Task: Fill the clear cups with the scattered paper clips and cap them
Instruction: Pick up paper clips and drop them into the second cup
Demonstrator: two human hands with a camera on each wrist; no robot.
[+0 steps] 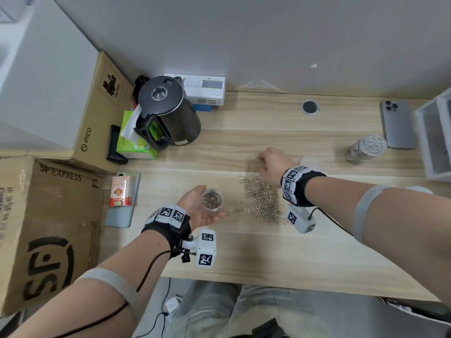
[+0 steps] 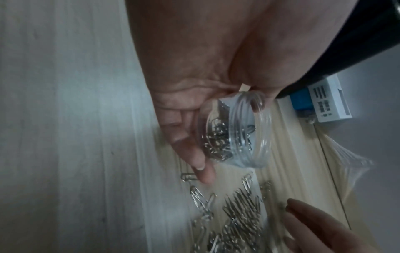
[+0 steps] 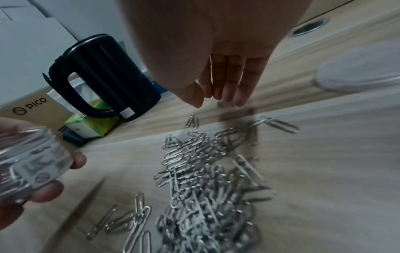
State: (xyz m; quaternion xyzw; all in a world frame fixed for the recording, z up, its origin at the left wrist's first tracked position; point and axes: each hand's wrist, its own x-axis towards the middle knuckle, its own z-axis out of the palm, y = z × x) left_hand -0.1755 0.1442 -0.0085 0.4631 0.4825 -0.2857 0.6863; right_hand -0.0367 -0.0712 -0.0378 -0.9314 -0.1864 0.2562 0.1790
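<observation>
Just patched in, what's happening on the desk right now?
A person is collecting paper clips. The left hand holds a clear cup, uncapped and partly filled, above the desk. The right hand reaches with fingers pointing down over the far edge of the loose clip pile; whether it has any clips is unclear. A second cup, full of clips, stands further right near a phone.
</observation>
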